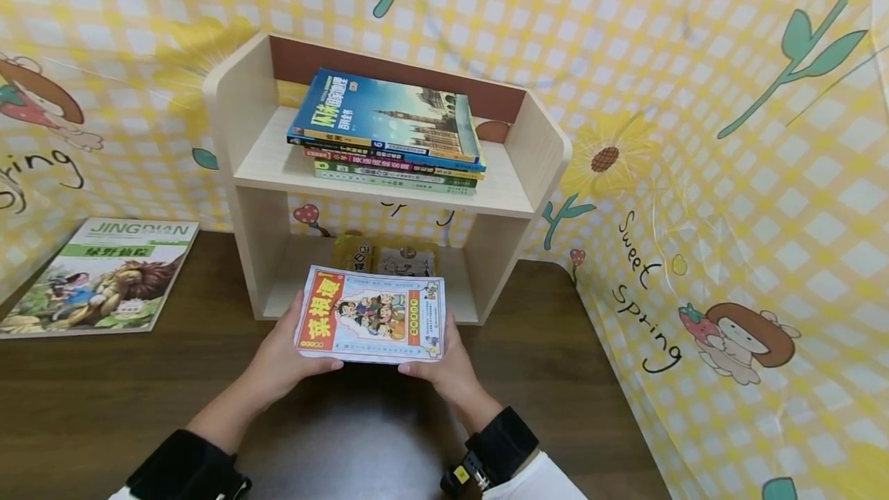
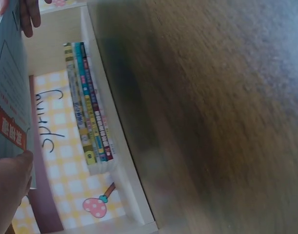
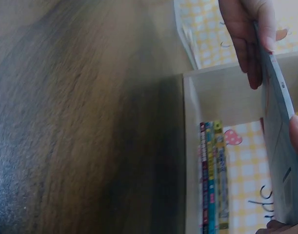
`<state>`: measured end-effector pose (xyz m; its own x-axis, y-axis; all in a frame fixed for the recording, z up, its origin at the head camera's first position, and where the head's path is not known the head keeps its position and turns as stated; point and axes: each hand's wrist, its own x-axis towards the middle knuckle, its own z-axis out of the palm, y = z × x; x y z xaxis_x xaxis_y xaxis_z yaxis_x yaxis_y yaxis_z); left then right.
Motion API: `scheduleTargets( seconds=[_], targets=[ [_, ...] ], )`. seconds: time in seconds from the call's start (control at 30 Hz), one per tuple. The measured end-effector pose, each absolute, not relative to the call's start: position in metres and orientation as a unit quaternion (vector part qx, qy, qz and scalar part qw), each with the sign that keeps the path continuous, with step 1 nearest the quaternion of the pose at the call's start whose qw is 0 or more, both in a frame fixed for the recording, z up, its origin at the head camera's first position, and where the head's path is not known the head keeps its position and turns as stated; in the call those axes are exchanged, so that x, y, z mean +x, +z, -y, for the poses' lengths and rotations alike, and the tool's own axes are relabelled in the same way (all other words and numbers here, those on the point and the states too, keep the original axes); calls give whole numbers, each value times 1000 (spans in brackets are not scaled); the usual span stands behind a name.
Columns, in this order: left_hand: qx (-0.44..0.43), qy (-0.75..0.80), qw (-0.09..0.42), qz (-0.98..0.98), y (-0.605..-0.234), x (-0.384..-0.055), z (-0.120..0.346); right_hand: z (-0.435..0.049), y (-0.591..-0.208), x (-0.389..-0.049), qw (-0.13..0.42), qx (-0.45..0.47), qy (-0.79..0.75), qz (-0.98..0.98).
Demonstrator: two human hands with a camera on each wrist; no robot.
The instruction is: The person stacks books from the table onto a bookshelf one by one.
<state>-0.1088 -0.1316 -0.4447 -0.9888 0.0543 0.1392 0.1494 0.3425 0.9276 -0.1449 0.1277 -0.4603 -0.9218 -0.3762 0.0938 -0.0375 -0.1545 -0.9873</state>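
Observation:
Both hands hold a thin book (image 1: pixel 371 315) with a light-blue and red cover and cartoon children, level in front of the lower shelf. My left hand (image 1: pixel 288 342) grips its left end, thumb at the near edge. On the right end, my right hand (image 1: pixel 444 353) grips it the same way. The left wrist view shows the book's underside (image 2: pixel 12 92) with the left hand (image 2: pixel 9 187) at its lower end; the right wrist view shows its edge (image 3: pixel 281 85). Behind it, several books (image 1: pixel 406 261) lie in the lower compartment, partly hidden by the held book.
A pale wooden two-tier bookshelf (image 1: pixel 382 195) stands against the yellow checked cloth (image 1: pixel 660 199). On its upper shelf lies a stack of books (image 1: pixel 389 130), a blue one on top. A magazine (image 1: pixel 104 276) lies flat at the left of the dark wooden table (image 1: pixel 556 376).

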Motion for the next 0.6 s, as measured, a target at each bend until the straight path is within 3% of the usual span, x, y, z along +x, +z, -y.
scheduleTargets(
  seconds=[0.6],
  targets=[
    [-66, -607, 34, 791, -477, -141, 121, -133, -492, -174, 110, -96, -701, -698]
  ],
)
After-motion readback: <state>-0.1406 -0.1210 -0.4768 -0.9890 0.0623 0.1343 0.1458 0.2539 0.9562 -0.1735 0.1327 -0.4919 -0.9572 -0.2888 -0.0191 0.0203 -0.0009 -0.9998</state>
